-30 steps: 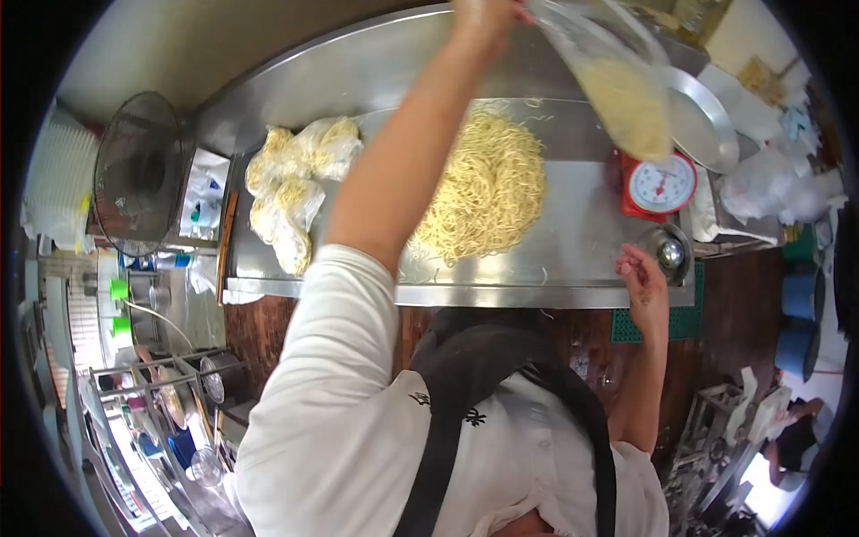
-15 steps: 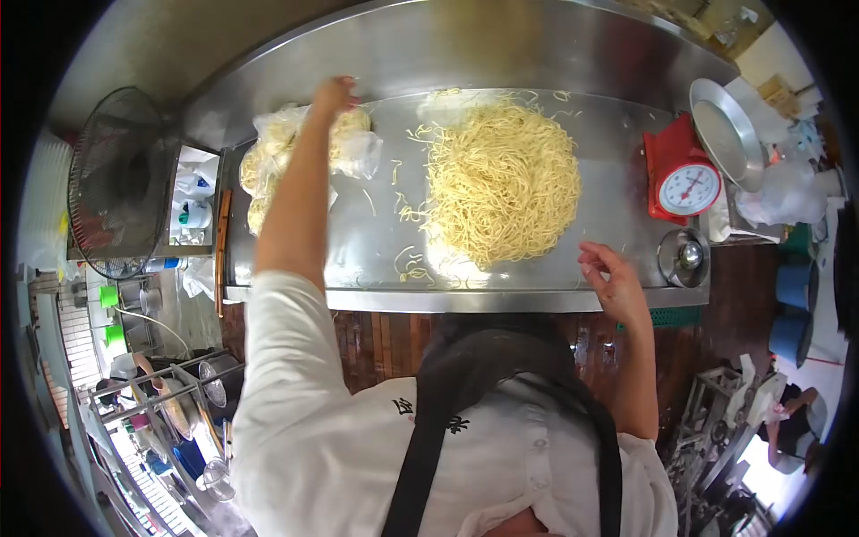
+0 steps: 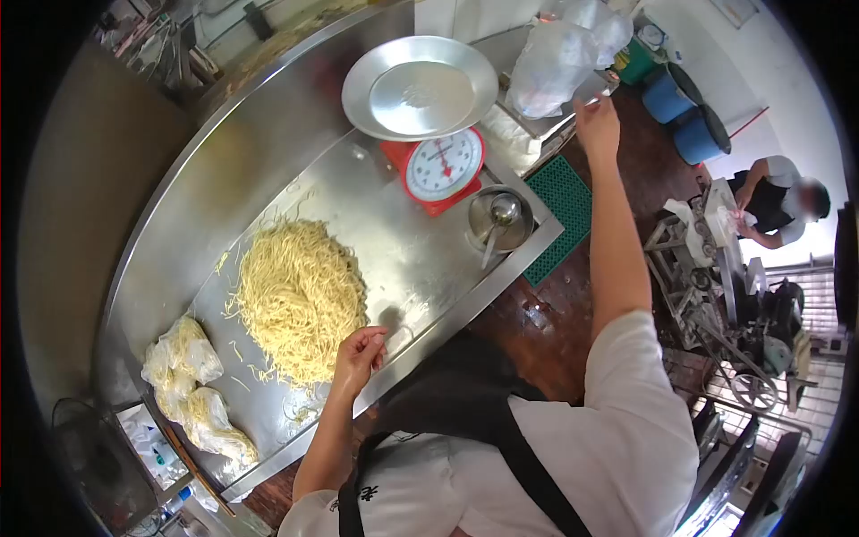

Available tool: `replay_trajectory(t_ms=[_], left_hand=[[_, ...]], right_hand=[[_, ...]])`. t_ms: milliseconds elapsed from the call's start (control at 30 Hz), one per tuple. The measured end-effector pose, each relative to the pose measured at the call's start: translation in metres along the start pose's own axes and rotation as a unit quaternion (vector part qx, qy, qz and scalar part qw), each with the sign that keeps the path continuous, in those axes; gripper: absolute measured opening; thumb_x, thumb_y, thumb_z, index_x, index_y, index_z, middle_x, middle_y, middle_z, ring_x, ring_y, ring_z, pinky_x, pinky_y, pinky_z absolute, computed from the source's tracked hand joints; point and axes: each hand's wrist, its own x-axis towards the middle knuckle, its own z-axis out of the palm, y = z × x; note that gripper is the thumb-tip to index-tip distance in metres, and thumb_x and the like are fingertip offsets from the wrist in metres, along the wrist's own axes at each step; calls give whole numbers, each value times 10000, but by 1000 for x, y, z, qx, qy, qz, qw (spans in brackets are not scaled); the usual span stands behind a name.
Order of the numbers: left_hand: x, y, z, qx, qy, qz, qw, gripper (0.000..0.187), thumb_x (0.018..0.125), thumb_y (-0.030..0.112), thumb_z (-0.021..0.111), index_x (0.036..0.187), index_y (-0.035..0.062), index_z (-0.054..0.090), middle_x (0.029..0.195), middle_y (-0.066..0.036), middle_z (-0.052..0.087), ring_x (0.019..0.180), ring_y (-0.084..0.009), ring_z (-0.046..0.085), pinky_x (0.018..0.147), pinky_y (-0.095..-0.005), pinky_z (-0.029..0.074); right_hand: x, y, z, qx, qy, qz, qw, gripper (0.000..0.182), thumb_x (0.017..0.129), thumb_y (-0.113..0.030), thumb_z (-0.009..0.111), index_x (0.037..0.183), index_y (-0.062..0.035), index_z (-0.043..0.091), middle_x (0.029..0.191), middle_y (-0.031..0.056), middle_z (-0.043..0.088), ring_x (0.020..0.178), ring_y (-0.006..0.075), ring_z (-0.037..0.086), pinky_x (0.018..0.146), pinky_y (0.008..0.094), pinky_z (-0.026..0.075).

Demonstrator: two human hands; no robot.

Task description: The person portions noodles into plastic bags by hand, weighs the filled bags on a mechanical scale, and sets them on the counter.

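A large heap of pale yellow noodles (image 3: 300,300) lies on the steel worktop. My left hand (image 3: 360,353) hovers at the heap's lower right side, its fingers loosely bent and apart, holding nothing. Far to the right, my right hand (image 3: 598,125) is stretched out beside clear plastic bags (image 3: 552,70), with its fingers apart. Whether its fingertips touch the bags is hard to see. Bagged noodles (image 3: 192,385) lie at the worktop's left end. A red dial scale (image 3: 443,167) with a round metal pan (image 3: 420,88) stands beyond the heap.
Near the worktop's right corner sits a metal bowl (image 3: 499,219) with a ladle in it. A green mat (image 3: 559,215) lies on the floor beyond the edge. Blue bins (image 3: 669,94) stand farther off. Another person (image 3: 774,201) is at a machine on the right.
The view has turned toward the right. My left hand has left the bagged noodles and is now by the heap. My right arm has stretched out toward the plastic bags.
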Motion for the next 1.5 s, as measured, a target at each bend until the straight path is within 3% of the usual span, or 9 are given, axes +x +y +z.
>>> replay_trajectory(t_ms=[333,467,533,633,733,1000,1200,1400,1500], left_hand=[[29,48,48,0,114,28,993,223,978,207,600,1106,30,645,734,-11,595,583,-69,517,522,-213,412],[30,61,64,-32,85,28,995,305,1001,275,556,1119,2,629,758,-33,598,620,-88,533,558,-234,433],[33,76,68,-70,54,54,995,436,1020,377,492,1143,-25,608,793,-67,608,658,-117,552,598,-256,461],[53,95,52,-165,0,97,981,741,978,626,351,1261,-27,555,932,-118,656,700,-172,596,643,-304,507],[45,150,23,-185,-69,96,976,982,867,806,269,1367,-20,445,1138,-175,640,873,-244,662,697,-358,575],[-10,71,-67,-259,-59,88,960,259,961,174,583,1189,51,605,1114,-41,638,978,-108,603,812,-249,523],[-127,19,-185,-164,103,-15,981,307,966,309,582,1128,50,613,971,-19,650,857,-123,606,755,-298,501],[-202,-79,-305,185,308,26,933,369,847,74,660,1203,70,561,865,-137,678,764,-305,644,672,-374,495],[-244,-116,-346,296,409,23,863,356,826,13,623,1177,49,574,884,-253,653,837,-455,608,694,-440,490]], right_hand=[[192,66,41,85,149,-61,983,301,901,-360,634,869,-63,671,792,154,697,732,371,676,700,450,548],[130,-61,-74,774,36,62,629,327,942,-270,480,1194,-81,566,1386,228,482,1220,453,473,1033,700,320],[62,-66,-81,937,-154,79,302,448,954,-272,481,1343,-54,512,1421,194,481,1282,386,475,1101,587,329],[-74,-71,-10,934,-325,138,53,425,940,-186,534,1322,-6,487,1210,143,566,1128,264,546,973,431,460],[-146,-178,-46,721,-527,183,411,437,893,-236,643,1258,-18,541,971,94,627,803,157,592,702,323,502],[-225,-339,-61,351,-645,-434,522,214,839,-232,661,698,-72,655,742,111,651,717,307,620,645,429,480],[-352,-448,-49,323,-561,-567,509,182,722,-207,703,643,-78,600,661,103,609,643,333,590,606,458,468],[-414,-561,-35,491,-601,-416,474,283,888,-209,592,1141,-107,664,1205,187,603,1161,339,557,951,449,466],[-441,-574,36,163,-476,-489,712,514,907,-151,567,1412,-142,473,1436,218,420,1355,356,384,1070,449,396]])
